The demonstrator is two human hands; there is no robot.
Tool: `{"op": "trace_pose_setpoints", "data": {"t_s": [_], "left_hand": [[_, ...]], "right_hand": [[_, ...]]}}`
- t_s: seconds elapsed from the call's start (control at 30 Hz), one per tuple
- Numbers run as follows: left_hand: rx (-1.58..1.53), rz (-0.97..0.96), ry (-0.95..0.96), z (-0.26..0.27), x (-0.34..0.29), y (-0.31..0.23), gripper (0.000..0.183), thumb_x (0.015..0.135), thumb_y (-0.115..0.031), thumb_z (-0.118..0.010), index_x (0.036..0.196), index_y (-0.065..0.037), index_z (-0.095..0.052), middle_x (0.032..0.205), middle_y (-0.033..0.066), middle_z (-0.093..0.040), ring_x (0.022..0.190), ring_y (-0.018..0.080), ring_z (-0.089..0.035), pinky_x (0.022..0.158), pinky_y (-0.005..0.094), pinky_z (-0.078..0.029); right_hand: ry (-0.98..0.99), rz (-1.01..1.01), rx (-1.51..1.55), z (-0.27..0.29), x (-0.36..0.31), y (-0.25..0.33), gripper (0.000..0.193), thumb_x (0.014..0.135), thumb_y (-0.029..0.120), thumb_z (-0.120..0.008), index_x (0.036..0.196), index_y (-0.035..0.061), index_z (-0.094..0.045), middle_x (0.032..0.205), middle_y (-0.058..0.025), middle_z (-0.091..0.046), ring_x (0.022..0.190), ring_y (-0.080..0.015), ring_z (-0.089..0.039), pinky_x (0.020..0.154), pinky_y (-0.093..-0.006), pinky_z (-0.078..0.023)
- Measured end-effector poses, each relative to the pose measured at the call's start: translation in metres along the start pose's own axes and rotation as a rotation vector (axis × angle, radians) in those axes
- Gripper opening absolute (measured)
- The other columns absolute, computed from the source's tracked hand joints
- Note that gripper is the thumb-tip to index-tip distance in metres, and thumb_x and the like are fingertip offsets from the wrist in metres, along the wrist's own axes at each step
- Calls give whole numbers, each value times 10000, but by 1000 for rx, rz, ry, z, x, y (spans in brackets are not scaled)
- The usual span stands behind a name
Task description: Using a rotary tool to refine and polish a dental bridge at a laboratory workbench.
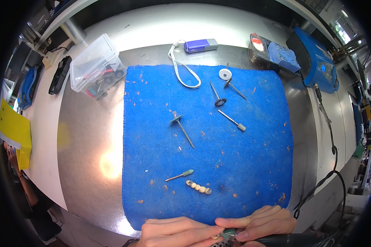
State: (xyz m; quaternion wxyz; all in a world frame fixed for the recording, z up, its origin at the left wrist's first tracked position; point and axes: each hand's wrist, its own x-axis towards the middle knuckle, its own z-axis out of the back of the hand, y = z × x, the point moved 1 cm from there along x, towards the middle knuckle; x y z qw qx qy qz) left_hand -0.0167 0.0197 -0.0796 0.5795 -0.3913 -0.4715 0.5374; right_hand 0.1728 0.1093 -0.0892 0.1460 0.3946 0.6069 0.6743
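Note:
At the lower edge, my left hand (177, 232) is closed, pinching a small tooth-coloured dental piece (215, 236) mostly hidden by the fingers. My right hand (266, 224) wraps round a dark rotary handpiece (282, 240), its thumb near the left fingertips. A green abrasive tip (228, 233) on the handpiece meets or nearly meets the dental piece; contact cannot be told. Just beyond the hands, a dental bridge (198, 187) of several joined teeth lies on the blue cloth (251, 164). Beside it rests a green pointed grinding bur (187, 173).
Farther up lie a disc on a shank (183, 131), a cylindrical bur (237, 124), dark wheels (220, 101) and a white wheel (224, 74). Behind are a purple-grey device (200, 45), a clear box (97, 68), a black tray (272, 53) and a blue control unit (315, 61) with a cable.

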Motion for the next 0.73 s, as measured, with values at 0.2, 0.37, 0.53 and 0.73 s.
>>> {"op": "trace_pose_setpoints", "data": {"t_s": [0.2,0.37,0.53,0.73], "left_hand": [[2,-24,-5,-1,-1,2,285,776,-13,-822,1043,60,-753,866,150,-749,735,245,-742,634,301,-574],[8,-11,-6,-1,1,0,273,779,-13,-819,1034,58,-755,862,148,-749,734,243,-742,632,299,-573],[13,7,-4,-1,2,-1,260,780,-8,-813,1027,52,-759,858,146,-749,737,240,-743,634,301,-574],[-4,9,-15,-1,2,-4,248,789,-2,-805,1027,49,-760,861,143,-750,740,241,-744,634,302,-575]], "right_hand": [[24,-7,-11,3,1,3,171,920,77,-696,1030,-41,-641,949,-334,-726,895,-344,-772,645,-339,-615],[38,-9,-6,3,2,3,177,922,81,-696,1034,-43,-638,979,-352,-717,889,-339,-774,650,-342,-616],[25,-2,-14,2,-1,1,175,927,85,-693,1031,-44,-636,992,-361,-711,875,-333,-775,659,-346,-617],[25,1,4,3,-1,3,176,939,91,-680,1041,-45,-635,985,-359,-713,880,-348,-772,658,-356,-620]]}}
